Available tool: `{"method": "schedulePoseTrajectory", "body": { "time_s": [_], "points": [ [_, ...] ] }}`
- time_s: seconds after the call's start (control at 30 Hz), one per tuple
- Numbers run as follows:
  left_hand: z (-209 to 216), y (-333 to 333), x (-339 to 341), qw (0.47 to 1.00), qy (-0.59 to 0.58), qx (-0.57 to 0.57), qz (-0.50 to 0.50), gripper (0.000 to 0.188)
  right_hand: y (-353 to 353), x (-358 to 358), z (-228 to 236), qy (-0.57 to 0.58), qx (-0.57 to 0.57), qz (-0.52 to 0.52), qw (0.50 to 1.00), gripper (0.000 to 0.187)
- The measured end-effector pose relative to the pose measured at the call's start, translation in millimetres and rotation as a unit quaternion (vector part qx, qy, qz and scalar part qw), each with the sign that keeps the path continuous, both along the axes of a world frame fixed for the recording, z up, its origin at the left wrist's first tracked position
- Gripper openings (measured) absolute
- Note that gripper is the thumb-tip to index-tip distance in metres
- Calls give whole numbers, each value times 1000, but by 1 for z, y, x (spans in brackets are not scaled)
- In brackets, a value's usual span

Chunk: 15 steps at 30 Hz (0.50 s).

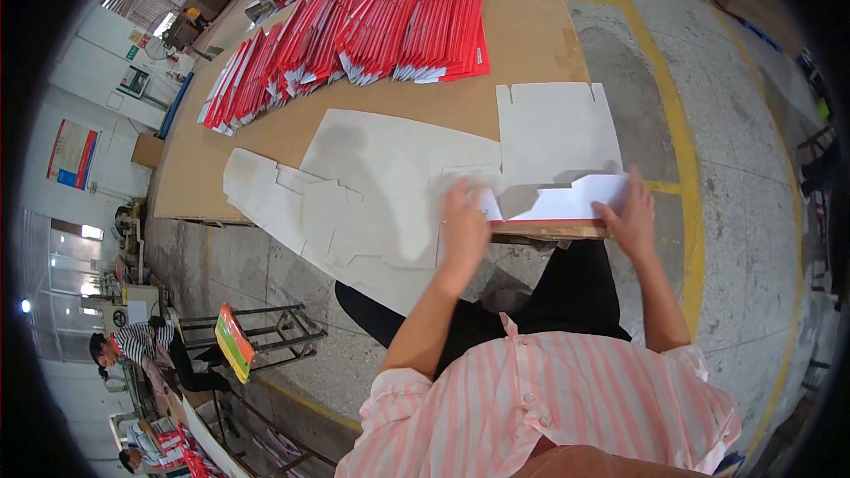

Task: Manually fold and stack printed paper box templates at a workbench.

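A large die-cut cardboard sheet (pixel 381 181), pale grey on its upper face, lies at the table's near edge, with its left part jutting past that edge. Along the near edge of its right part, a white strip with a red border (pixel 567 199) stands folded up. My right hand (pixel 630 218) grips the right end of this strip between thumb and fingers. At the strip's left end is my left hand (pixel 466 223), its fingers blurred by motion and touching or very near the card.
Rows of red-and-white folded cartons (pixel 381 35) stand packed across the far part of the brown table (pixel 531 26). On the left, a black metal rack (pixel 283 336) stands near a seated person (pixel 146 345); another person works below. Yellow lines mark the floor to the right.
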<state>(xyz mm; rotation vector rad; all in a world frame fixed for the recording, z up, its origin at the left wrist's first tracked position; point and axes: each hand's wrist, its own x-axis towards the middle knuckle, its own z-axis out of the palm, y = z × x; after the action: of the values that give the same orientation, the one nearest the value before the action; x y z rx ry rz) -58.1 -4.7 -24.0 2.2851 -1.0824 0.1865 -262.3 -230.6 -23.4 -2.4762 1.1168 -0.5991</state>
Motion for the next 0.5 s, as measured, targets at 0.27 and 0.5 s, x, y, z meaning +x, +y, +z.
{"method": "schedulePoseTrajectory", "body": {
  "time_s": [0.27,0.5],
  "points": [
    [-16,-32,-16,978,130,-96,-129,34,-9,-2,24,-505,325,7,800,65],
    [-13,-37,-45,965,61,-3,-253,48,58,69,24,-8,-204,243,948,61]
  ]
}}
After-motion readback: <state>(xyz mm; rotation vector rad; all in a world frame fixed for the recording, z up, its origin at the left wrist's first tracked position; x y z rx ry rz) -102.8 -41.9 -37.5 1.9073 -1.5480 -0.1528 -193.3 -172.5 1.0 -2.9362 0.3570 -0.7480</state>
